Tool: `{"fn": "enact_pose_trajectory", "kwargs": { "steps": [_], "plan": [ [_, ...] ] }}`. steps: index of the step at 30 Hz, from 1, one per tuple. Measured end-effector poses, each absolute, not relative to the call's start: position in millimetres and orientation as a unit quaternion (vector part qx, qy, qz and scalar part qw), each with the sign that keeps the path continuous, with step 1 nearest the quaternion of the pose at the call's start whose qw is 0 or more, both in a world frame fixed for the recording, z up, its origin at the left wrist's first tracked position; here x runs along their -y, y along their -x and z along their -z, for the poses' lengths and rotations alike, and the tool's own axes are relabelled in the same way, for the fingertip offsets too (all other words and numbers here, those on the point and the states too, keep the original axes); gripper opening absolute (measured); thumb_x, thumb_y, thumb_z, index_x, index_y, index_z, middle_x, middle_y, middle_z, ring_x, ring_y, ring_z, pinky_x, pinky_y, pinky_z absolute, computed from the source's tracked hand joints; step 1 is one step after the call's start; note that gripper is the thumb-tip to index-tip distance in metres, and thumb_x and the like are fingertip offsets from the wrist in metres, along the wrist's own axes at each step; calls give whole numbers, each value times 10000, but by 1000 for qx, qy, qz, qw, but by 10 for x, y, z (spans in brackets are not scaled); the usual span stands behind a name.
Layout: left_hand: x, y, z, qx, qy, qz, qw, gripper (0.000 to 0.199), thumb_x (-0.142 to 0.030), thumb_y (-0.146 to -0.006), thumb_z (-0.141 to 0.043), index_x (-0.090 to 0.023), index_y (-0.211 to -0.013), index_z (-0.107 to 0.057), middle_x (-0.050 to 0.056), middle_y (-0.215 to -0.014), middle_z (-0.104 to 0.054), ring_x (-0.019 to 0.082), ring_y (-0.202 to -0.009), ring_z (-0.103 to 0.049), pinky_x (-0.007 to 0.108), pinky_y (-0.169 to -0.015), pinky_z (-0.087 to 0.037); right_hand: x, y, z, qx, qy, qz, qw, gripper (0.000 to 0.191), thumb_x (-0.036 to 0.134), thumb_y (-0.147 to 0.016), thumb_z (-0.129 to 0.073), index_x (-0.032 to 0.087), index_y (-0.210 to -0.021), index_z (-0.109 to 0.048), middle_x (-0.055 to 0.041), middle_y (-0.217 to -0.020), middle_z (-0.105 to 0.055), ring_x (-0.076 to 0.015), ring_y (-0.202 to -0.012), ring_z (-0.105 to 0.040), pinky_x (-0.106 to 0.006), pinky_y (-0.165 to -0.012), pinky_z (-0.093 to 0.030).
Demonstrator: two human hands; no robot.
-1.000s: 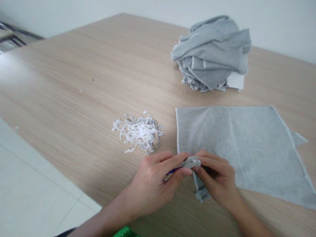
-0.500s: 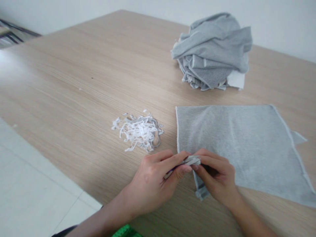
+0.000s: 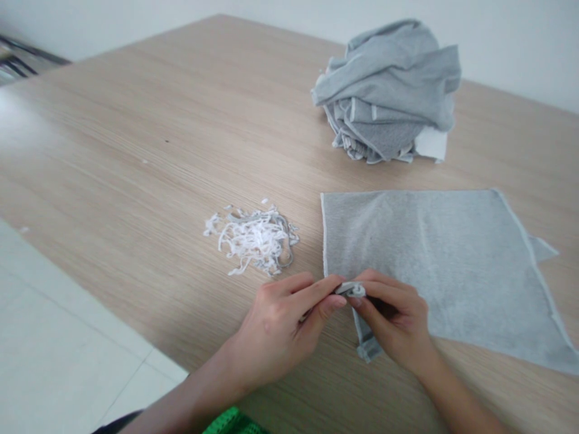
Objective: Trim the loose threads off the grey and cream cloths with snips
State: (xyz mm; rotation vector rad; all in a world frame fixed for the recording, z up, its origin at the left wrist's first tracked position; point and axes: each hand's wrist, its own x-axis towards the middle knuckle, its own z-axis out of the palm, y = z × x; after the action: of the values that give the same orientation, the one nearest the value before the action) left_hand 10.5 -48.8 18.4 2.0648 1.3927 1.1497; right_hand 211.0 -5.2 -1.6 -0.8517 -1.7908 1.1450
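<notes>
Turned slightly between the fingertips since a second ago, the bunched grey cloth (image 3: 351, 290) now shows a curled, pale-edged end, and the purple sliver that showed inside the left hand (image 3: 284, 325) has dropped from sight; both hands are nearly where they were. From the left, that hand is closed, thumb and forefinger gripping the bunch, with its palm hidden; something dark in the gap by the thumb is too small to identify. Opposite, the right hand (image 3: 398, 319) pinches the bunch's other side, its inner fingers in shadow. Beneath the hands hangs a grey end (image 3: 370, 349); whether it joins the bunch or the flat grey panel (image 3: 434, 259) cannot be told, since the fingers cover that part. The panel's lower right corner runs to the picture's edge, and the layers inside the crumpled grey heap (image 3: 393, 84) behind it are mostly hidden.

Dim furniture (image 3: 13, 63), cut off, stands at far left above pale floor tiles (image 3: 67, 343). Wood-grained, the tabletop (image 3: 136, 193) bears a tangle of white and grey threads (image 3: 257, 238) left of the panel. A plain pale wall (image 3: 280, 15) lies beyond.
</notes>
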Motion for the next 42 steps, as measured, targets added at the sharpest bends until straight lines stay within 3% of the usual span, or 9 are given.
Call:
{"fn": "enact_pose_trajectory", "kwargs": {
  "steps": [5, 11, 21, 26, 32, 36, 42],
  "plan": [
    [483, -89, -189, -500, -729, -416, 215, 224, -200, -1035, -600, -145, -1204, -736, -19, -693, -616, 88, -585, -565, 185, -489, -391, 46, -2101, 11, 709, 338, -456, 418, 166, 173, -952, -698, 262, -1007, -826, -25, -833, -755, -128, -723, -684, -228, -643, -556],
    [494, -45, -195, -505, -704, -434, 246, 199, -190, -1031, -605, -159, -1166, -749, 21, -882, -769, 94, -694, -688, 181, -627, -517, 43, -2092, 34, 711, 333, -452, 425, 206, 173, -955, -694, 284, -1064, -827, -26, -874, -787, -136, -757, -715, -236, -670, -573],
    [464, 65, -207, -519, -702, -449, 192, 179, -221, -1031, -619, -181, -1129, -763, 25, -915, -813, 112, -719, -751, 179, -624, -559, 38, -2096, 52, 716, 339, -438, 426, 224, 172, -946, -701, 308, -1066, -832, -19, -877, -791, -129, -751, -725, -215, -665, -577],
    [496, 444, -335, -558, -713, -421, 54, 202, -219, -1023, -641, -165, -1194, -734, 43, -963, -797, 110, -744, -737, 183, -651, -564, 52, -2109, 68, 722, 342, -424, 427, 248, 161, -941, -704, 334, -1070, -826, 8, -852, -787, -115, -718, -722, -183, -612, -556],
    [450, 981, -386, -565, -780, -189, -192, 257, -291, -1045, -612, -136, -1226, -708, 8, -765, -699, 118, -599, -655, 232, -521, -462, 54, -2137, 92, 739, 345, -398, 420, 225, 200, -937, -722, 348, -1069, -827, 6, -911, -809, -126, -731, -752, -161, -583, -569],
    [446, 1134, -370, -555, -789, -118, -236, 283, -335, -1049, -603, -162, -1248, -705, 13, -774, -705, 153, -630, -666, 269, -518, -427, 48, -2126, 79, 741, 338, -398, 421, 230, 208, -936, -721, 341, -1089, -830, 6, -852, -796, -123, -693, -744, -161, -573, -570],
    [468, 1206, -375, -510, -802, -108, -291, 320, -278, -1009, -678, -172, -1311, -675, -9, -772, -702, 147, -624, -650, 279, -547, -458, 61, -2121, 60, 732, 356, -400, 421, 226, 192, -938, -712, 321, -1075, -836, -9, -892, -808, -133, -745, -760, -174, -609, -583]
  ]
}}
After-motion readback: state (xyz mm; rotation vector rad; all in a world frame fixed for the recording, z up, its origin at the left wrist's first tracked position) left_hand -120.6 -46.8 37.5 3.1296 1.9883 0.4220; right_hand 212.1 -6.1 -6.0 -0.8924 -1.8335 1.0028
